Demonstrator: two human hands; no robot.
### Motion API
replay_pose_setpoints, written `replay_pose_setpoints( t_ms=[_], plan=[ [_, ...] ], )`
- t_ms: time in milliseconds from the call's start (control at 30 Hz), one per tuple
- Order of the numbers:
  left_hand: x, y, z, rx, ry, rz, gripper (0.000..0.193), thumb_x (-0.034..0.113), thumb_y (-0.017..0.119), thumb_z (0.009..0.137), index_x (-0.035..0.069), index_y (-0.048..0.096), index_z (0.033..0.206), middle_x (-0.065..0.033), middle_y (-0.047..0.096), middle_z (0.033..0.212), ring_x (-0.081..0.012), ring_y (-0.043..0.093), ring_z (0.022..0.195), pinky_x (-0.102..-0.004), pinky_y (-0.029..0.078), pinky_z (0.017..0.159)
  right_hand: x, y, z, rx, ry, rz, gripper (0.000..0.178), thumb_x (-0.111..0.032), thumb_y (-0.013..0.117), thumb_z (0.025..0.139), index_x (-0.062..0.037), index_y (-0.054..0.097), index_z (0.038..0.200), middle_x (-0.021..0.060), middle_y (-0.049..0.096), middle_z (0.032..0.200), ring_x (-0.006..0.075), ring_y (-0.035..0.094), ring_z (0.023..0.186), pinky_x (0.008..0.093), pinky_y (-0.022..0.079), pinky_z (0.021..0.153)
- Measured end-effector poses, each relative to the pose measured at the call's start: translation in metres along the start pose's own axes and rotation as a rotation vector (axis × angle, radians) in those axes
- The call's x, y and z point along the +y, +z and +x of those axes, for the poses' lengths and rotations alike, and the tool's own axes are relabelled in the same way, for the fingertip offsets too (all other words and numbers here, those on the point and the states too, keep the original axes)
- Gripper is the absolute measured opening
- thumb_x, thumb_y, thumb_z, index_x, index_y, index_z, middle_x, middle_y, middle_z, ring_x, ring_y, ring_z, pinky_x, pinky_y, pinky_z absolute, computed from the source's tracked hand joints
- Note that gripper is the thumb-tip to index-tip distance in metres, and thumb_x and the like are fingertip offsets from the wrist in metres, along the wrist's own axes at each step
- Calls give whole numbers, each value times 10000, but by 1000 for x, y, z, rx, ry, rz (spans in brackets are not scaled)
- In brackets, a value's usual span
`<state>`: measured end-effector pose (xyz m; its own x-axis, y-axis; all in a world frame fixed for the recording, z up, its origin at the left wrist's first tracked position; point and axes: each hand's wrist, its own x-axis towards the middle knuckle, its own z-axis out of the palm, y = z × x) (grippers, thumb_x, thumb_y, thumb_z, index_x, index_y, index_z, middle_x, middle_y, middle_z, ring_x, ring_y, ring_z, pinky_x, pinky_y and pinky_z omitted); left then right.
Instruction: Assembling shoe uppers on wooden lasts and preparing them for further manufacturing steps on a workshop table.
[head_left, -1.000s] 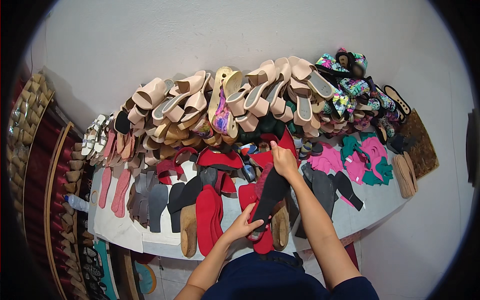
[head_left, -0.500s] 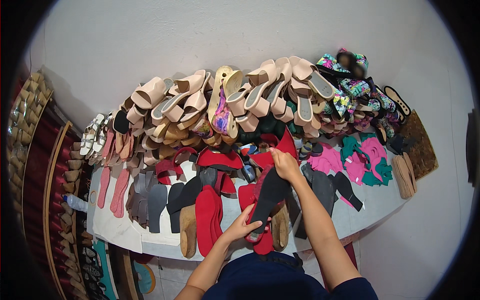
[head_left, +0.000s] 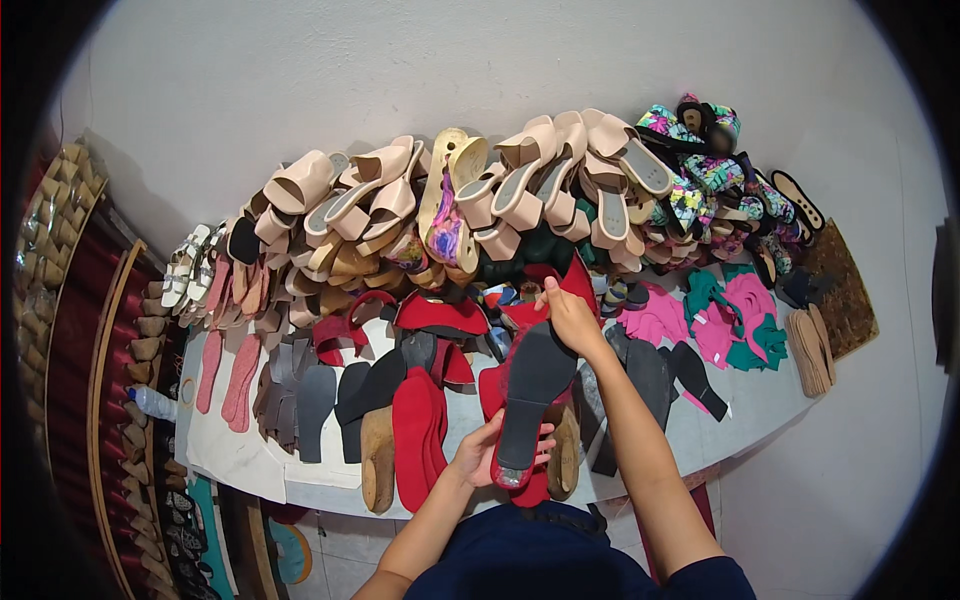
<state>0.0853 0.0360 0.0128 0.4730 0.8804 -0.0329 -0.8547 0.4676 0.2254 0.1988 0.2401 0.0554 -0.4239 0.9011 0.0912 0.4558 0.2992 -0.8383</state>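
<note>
Between my hands I hold a red shoe with its dark sole turned up toward me. My left hand is closed around the heel end, its fingertips showing past the far side. A shiny, pale patch is visible at that heel end. At the toe end, my right hand grips the sole's edge, thumb and fingers bent around it. Below and beside the shoe stand wooden shoe lasts. Stacked red insoles lie left of my left hand.
Beige heeled sandals are heaped along the wall, with patterned sandals at right. Pink and green fabric pieces lie on the white table. Loose dark soles rest at left. Racks of lasts line the left side.
The shoe has tilted so its sole faces me more fully. My left thumb and fingers have shifted off the sole to the heel's sides, uncovering the shiny heel patch.
</note>
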Motion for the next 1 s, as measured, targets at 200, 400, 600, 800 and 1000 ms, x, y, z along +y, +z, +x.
replay_pose_setpoints(
  t_ms=[200,400,600,800,1000],
  plan=[
    [-4,-25,4,47,-71,62,612,520,367,838,8,377,1172,-148,468,1084,-245,515,944,-408,451,817,2,16,-4,-26,14,124,666,-489,183,894,36,579,789,153,577,652,246,578,687,319,420,695],
    [-1,-37,4,299,81,226,683,608,422,749,69,376,1167,-88,467,953,-201,490,801,-349,449,723,27,3,-7,556,-207,221,257,-197,401,889,6,559,878,138,582,837,239,559,798,316,426,712],
    [7,-41,-6,219,113,128,712,642,330,757,36,416,1121,-80,481,982,-192,504,816,-355,468,725,129,-19,-3,657,126,-175,388,-158,566,741,-23,447,1085,166,485,1039,314,457,970,383,354,850],
    [9,-37,-10,192,157,81,730,668,303,747,69,386,1155,-90,453,975,-199,481,811,-355,450,720,156,-28,12,574,185,-399,646,-229,654,660,-38,368,1207,174,438,1140,343,373,1091,415,313,909],
    [20,-23,-4,197,201,47,718,671,276,760,62,398,1120,-76,436,924,-183,456,771,-339,432,705,162,-35,24,467,347,-458,579,-249,651,644,-33,436,1136,137,508,1078,312,439,1043,421,357,856]
  ],
)
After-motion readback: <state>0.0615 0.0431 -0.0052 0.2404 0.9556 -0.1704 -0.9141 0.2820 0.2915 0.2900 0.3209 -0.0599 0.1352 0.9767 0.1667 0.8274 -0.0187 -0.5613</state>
